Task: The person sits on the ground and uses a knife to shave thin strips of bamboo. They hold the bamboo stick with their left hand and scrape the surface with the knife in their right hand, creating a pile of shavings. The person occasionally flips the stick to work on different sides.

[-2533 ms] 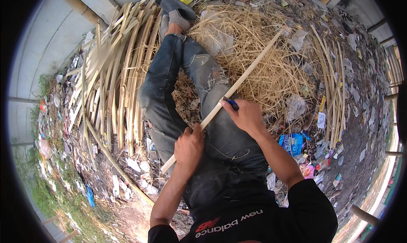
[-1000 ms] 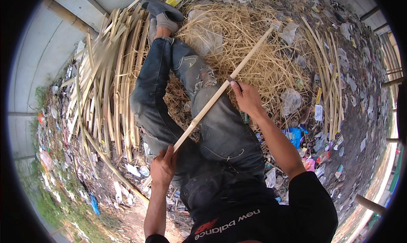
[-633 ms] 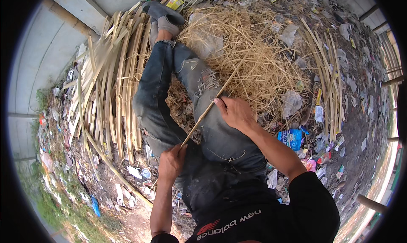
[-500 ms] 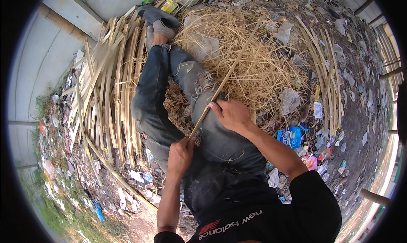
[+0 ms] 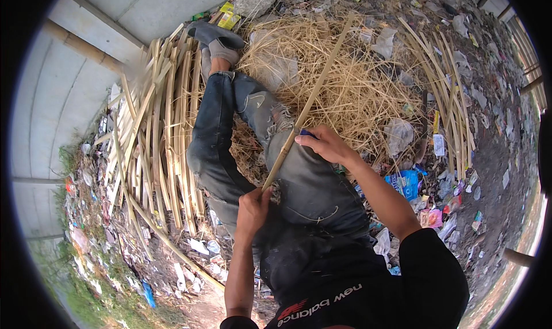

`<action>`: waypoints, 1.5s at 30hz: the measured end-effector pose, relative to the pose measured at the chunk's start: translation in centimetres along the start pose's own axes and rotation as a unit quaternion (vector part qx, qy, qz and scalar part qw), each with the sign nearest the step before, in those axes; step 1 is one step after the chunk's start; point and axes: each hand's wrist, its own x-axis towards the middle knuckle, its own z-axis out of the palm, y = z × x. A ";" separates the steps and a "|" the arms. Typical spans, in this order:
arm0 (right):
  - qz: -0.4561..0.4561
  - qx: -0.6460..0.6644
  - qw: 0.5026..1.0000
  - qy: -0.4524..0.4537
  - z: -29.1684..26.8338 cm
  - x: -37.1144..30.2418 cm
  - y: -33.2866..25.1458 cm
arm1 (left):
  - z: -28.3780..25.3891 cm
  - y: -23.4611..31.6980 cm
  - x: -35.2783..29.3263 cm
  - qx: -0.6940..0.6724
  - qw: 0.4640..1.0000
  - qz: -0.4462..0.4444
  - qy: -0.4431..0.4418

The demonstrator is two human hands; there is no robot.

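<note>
A long split bamboo strip (image 5: 317, 92) slants over my right thigh, its far end above a heap of shavings (image 5: 351, 99). My left hand (image 5: 252, 211) is closed around the strip's near end, low between my thighs. Farther up, my right hand (image 5: 329, 146) is closed on a small dark blue object (image 5: 307, 134), its thumb against the strip. Fingers hide most of that object, so its kind cannot be made out. My jeans (image 5: 313, 185) are dusty and torn at the knee.
Many bamboo strips (image 5: 167, 139) lie in a pile left of my legs, beside a pale wall (image 5: 46, 116). More thin strips (image 5: 451, 105) lie at the right. Litter covers the ground, including a blue wrapper (image 5: 404, 184). A long pole (image 5: 178, 251) lies at the lower left.
My right hand has shifted slightly up and right, and the dark blue object now shows in it. The strip has turned to show a broader face. The whole view has shifted slightly.
</note>
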 end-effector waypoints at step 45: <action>0.055 -0.132 0.968 0.205 -5.0 1.3 4.1 | -11.1 -11.1 -14.1 0.275 0.961 -0.010 -0.004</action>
